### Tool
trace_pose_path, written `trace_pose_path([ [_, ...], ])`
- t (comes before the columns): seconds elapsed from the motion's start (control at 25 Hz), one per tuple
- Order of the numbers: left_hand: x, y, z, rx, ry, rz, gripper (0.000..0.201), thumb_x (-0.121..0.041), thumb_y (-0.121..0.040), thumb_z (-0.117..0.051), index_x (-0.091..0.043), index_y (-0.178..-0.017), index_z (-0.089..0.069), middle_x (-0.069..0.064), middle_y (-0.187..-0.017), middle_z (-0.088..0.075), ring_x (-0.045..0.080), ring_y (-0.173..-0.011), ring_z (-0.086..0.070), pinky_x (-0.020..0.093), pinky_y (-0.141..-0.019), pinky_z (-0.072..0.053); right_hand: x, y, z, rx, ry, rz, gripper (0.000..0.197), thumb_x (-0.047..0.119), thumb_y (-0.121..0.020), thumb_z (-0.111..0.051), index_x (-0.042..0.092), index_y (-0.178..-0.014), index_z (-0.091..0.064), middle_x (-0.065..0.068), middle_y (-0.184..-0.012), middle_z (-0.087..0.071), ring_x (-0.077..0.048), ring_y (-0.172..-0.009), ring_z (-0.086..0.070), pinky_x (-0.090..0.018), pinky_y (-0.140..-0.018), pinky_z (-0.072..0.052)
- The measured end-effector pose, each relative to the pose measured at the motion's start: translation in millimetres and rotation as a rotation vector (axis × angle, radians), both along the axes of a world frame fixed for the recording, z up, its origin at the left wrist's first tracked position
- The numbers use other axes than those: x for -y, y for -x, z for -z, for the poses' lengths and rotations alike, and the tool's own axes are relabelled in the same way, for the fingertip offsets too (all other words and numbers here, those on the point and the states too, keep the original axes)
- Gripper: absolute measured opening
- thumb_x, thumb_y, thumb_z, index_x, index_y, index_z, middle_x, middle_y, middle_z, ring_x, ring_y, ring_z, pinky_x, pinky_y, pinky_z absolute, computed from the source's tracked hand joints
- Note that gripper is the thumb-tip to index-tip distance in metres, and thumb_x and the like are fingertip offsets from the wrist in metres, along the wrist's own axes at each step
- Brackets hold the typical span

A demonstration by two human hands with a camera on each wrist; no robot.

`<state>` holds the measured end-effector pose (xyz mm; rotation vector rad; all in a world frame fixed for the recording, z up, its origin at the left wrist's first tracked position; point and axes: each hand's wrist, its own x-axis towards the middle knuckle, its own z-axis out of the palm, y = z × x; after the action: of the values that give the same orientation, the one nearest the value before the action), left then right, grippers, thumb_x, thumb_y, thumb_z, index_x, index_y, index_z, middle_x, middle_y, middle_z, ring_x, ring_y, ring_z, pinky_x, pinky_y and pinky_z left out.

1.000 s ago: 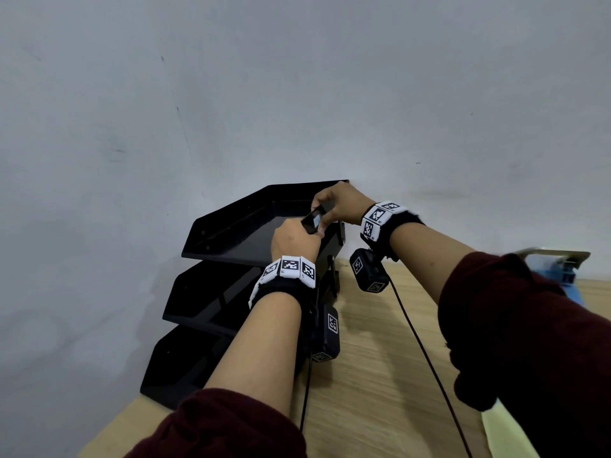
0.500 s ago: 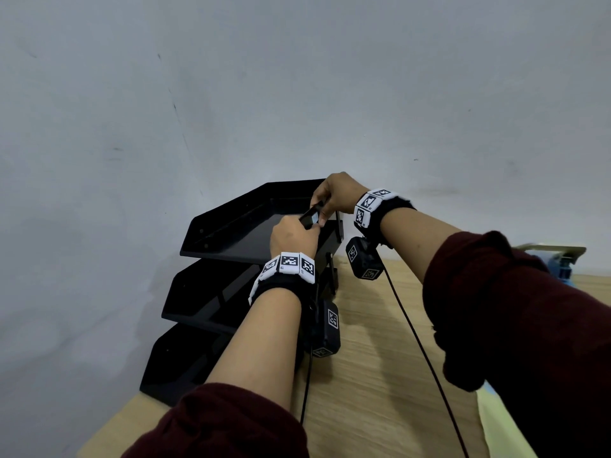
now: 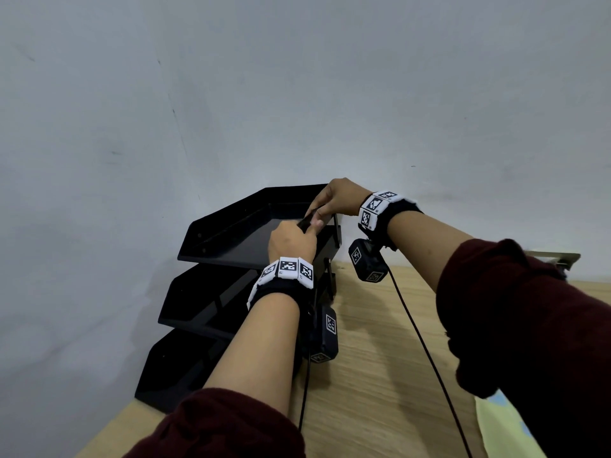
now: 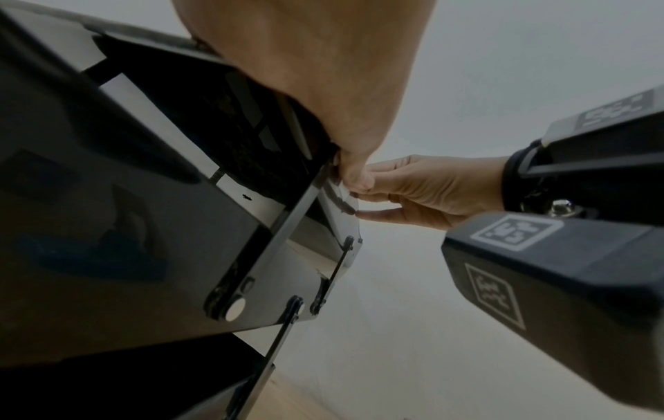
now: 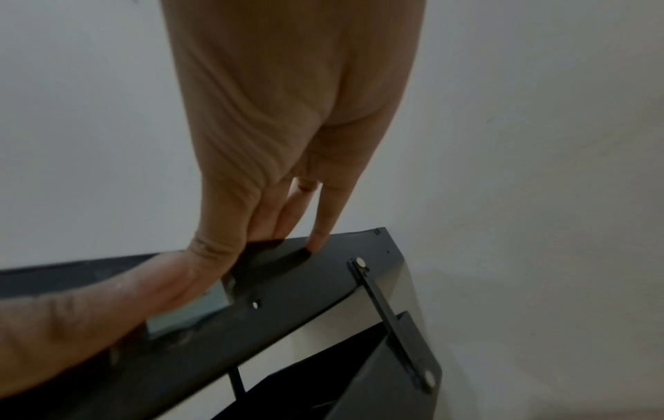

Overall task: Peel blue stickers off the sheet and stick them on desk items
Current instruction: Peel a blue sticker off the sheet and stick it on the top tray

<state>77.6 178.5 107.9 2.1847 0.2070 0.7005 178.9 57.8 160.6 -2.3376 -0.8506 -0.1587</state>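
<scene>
A black three-tier tray stack (image 3: 231,223) stands at the desk's back left against the wall. Both my hands are at the top tray's right wall. A pale blue sticker (image 5: 194,309) lies against the outside of that wall, also visible as the sticker (image 4: 337,204) in the left wrist view. My left hand (image 3: 309,226) holds it there with a finger laid along it. My right hand (image 3: 322,209) reaches over the rim, its straight fingertips (image 5: 318,241) touching the wall beside the sticker. In the head view the hands hide the sticker.
The pale yellow sticker sheet (image 3: 502,421) with blue shapes lies on the wooden desk (image 3: 380,375) at the lower right, half under my right sleeve. A metal clip (image 3: 558,259) shows at the far right. Wrist-camera cables (image 3: 426,355) cross the desk. The wall stands close behind the trays.
A second ago the sticker stood tilted up between my fingers above the rim. Now it lies low against the tray wall, and my right hand has shifted further over the rim.
</scene>
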Motion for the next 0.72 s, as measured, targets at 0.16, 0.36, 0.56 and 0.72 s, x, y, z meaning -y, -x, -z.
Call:
trace_pose_path([
  [0.16,0,0,0,0.017,-0.039,-0.008,0.045,-0.047,-0.091,-0.053,-0.009,-0.095,-0.075,0.016,-0.089,-0.074,0.034,-0.086,-0.068,0.028,-0.064,-0.041,0,-3,5,-0.031,-0.093,-0.03,0.024,0.017,-0.074,-0.075,0.016,-0.098,-0.078,-0.004,-0.096,-0.076,0.001,-0.085,-0.062,0.006,-0.066,-0.039],
  [0.36,1,2,-2,0.015,-0.051,-0.014,0.041,-0.042,-0.092,-0.05,-0.009,-0.093,-0.074,0.016,-0.089,-0.073,0.034,-0.085,-0.066,0.028,-0.063,-0.04,3,-8,9,-0.063,-0.136,-0.083,0.025,0.015,-0.077,-0.073,0.014,-0.102,-0.076,0.019,-0.076,-0.073,0.023,-0.072,-0.058,0.01,-0.064,-0.034],
  [0.56,1,5,-2,-0.011,-0.042,0.012,0.032,-0.036,-0.085,-0.054,-0.009,-0.074,-0.069,0.006,-0.061,-0.059,0.033,-0.077,-0.065,0.027,-0.06,-0.038,7,-8,9,-0.05,-0.091,-0.117,0.035,-0.001,-0.079,-0.067,0.014,-0.11,-0.073,-0.002,-0.103,-0.074,0.01,-0.086,-0.062,0.003,-0.079,-0.039],
  [0.72,1,4,0,0.003,-0.055,0.021,0.035,-0.045,-0.081,-0.061,-0.012,-0.085,-0.074,0.011,-0.079,-0.073,0.032,-0.08,-0.068,0.026,-0.064,-0.044,11,-4,7,-0.116,-0.057,-0.166,0.039,0.006,-0.072,-0.077,0.021,-0.108,-0.074,0.0,-0.1,-0.074,-0.001,-0.092,-0.065,-0.001,-0.081,-0.046],
])
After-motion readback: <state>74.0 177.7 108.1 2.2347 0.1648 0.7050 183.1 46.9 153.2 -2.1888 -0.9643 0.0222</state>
